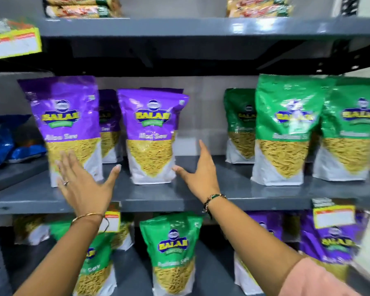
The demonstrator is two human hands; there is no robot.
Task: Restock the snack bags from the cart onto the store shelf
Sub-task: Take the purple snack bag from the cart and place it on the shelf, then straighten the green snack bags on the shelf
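On the head view, I see my landmark, the middle purple snack bag, standing upright on the grey shelf. My left hand is spread wide, empty, just left of it, over another purple bag. My right hand is splayed, empty, just right of it. Green bags stand farther right.

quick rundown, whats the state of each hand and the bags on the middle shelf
left hand: open, fingers spread, holding nothing, in front of the left purple bag
right hand: open, empty, thumb near the middle purple bag's lower corner
left purple bag: upright at the shelf front
middle purple bag: upright
green bags: upright, grouped on the right
middle shelf: partly stocked, gap between purple and green
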